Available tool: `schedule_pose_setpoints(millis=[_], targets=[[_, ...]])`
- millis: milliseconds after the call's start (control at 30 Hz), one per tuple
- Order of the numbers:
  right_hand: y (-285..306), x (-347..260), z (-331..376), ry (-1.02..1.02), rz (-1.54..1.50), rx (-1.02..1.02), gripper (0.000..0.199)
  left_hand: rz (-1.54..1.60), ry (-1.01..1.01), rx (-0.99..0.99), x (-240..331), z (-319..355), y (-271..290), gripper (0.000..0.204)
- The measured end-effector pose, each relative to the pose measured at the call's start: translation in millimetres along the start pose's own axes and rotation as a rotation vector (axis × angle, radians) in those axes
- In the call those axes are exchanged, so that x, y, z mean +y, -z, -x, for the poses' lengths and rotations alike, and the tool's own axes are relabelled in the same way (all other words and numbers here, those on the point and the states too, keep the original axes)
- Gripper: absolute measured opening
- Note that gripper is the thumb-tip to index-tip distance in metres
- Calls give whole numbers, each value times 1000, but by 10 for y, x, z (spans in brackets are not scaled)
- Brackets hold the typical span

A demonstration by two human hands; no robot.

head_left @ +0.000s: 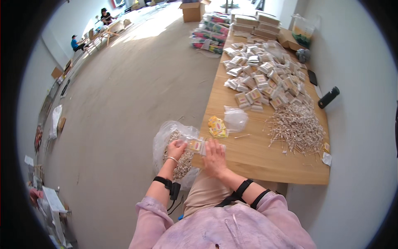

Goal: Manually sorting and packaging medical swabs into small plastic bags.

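Observation:
At the table's near left corner, my left hand [177, 149] pinches one end of a clear plastic packet [194, 145] with a yellow card inside. My right hand [214, 157] lies over the packet's other end, fingers stretched out and pressed flat toward the tabletop. Part of the packet is hidden beneath that hand. Just beyond the fingers sit a small stack of yellow cards [217, 126] and a pile of empty clear bags [236, 119]. Below my left hand, a big clear plastic bag [159, 141] full of cotton swabs [182, 167] stands beside the table.
Loose cotton swabs [297, 128] are heaped at the table's right. Behind them spreads a large mound of filled packets [261, 74]. A black cylindrical bottle [328, 97] and a phone [312, 77] are by the wall. Colourful bundles [210, 34] rest on the floor; two people sit far off.

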State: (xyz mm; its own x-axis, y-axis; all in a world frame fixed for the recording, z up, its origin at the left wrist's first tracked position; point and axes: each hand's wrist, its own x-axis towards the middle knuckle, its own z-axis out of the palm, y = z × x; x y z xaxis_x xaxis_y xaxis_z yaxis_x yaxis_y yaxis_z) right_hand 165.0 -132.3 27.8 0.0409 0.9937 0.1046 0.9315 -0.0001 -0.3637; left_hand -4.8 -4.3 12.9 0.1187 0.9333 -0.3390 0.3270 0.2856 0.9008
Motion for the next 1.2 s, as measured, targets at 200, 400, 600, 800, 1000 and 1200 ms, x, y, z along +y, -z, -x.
schedule_pose_setpoints(millis=[200, 400, 600, 800, 1000, 1200], targets=[[377, 1062, -90, -372, 148, 373, 43, -595, -684, 452, 342, 270, -347, 42], [415, 1202, 236, -337, 66, 441, 8, -487, -875, -121, 524, 634, -1259, 37], [504, 1154, 653, -325, -23, 420, 7, -538, -934, -267, 467, 734, -1980, 21], [919, 1699, 812, -673, 107, 670, 27, -476, -963, -288, 453, 808, -2116, 3], [1000, 2306, 835, -1065, 159, 655, 49, -537, -1031, -268, 452, 821, -2120, 3], [681, 2005, 747, -628, 144, 558, 46, -543, -1045, -249, 516, 882, -2168, 4]])
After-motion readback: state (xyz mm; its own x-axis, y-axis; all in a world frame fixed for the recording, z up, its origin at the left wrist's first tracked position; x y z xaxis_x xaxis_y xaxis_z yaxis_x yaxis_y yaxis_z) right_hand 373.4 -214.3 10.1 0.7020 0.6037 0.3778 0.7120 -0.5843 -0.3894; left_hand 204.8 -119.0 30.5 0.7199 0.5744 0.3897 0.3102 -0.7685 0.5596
